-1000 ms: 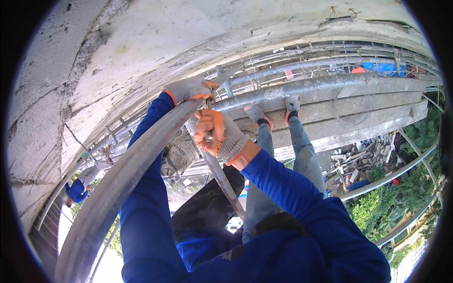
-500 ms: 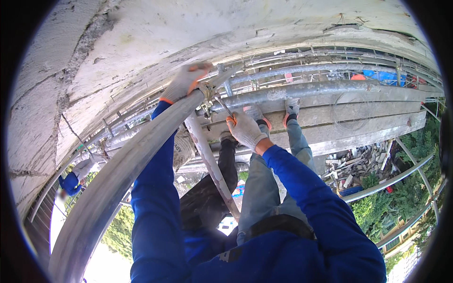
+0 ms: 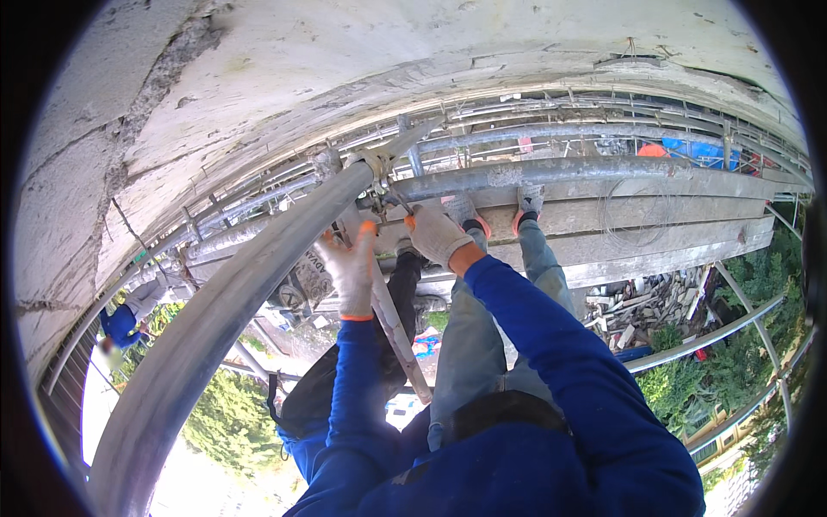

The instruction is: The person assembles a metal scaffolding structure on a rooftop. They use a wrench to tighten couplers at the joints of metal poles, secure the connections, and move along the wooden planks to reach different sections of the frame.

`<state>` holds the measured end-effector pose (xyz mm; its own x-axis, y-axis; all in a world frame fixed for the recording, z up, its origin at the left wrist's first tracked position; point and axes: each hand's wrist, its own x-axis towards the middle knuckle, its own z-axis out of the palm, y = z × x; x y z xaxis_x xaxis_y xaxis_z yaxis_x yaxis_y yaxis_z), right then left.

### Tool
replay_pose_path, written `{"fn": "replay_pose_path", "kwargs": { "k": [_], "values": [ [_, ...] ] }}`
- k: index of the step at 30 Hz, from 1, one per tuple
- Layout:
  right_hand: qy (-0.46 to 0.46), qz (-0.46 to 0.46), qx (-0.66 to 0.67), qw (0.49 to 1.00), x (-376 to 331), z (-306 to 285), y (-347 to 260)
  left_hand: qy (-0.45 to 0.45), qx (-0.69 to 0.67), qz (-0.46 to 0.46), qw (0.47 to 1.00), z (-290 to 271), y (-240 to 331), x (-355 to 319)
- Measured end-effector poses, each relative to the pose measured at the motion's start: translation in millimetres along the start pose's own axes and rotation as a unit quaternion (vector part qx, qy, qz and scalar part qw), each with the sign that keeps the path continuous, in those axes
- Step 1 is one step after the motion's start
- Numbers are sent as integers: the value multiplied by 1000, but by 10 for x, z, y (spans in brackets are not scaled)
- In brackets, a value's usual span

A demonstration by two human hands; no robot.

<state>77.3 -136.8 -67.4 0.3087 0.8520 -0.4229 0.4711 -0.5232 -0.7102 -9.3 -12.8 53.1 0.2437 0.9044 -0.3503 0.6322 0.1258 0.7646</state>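
My right hand (image 3: pixel 438 236), in a white glove with orange on it, is closed on the handle of a slim metal wrench (image 3: pixel 400 199). The wrench's far end meets a scaffold clamp (image 3: pixel 377 175), which joins a thick grey tube (image 3: pixel 258 258) to a horizontal tube (image 3: pixel 534 171). Below the clamp, my left hand (image 3: pixel 349 274) is raised with fingers apart, gloved in white with orange fingertips. It holds nothing I can see and is close to a paint-marked diagonal tube (image 3: pixel 398 336). The exact contact between wrench and clamp is too small to make out.
Grey planks (image 3: pixel 594 224) carry a loose wire coil (image 3: pixel 639 211). A pale rough wall (image 3: pixel 388 43) curves across the top. Another person's dark-trousered leg (image 3: pixel 401 306) is beside mine; a person in blue (image 3: pixel 123 326) is far left. Rubble (image 3: pixel 642 310) lies below.
My left hand has come down from above the clamp, toward me, to beside the diagonal tube, fingers spread. My right hand has shifted slightly left, still on the wrench.
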Motion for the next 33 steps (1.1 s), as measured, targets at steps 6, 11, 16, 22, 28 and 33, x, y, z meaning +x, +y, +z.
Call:
{"fn": "replay_pose_path", "kwargs": {
  "k": [6,11,16,22,28,33],
  "values": [
    [-163,194,576,777,-375,-992,-645,-1,277,100,956,304,-12,132],
    [-61,67,868,489,-98,-964,-1068,-41,-161,5,986,12,-1107,345],
    [-28,140,910,390,-186,-1377,-1141,-21,41,106,993,18,-922,302],
    [-38,288,672,681,-534,-916,-518,32,298,67,952,138,-250,104],
    [-45,232,494,837,-338,-375,-189,23,288,43,956,191,-203,178],
    [-104,158,271,944,-165,-490,-84,42,333,49,941,207,-283,148]
  ]
}}
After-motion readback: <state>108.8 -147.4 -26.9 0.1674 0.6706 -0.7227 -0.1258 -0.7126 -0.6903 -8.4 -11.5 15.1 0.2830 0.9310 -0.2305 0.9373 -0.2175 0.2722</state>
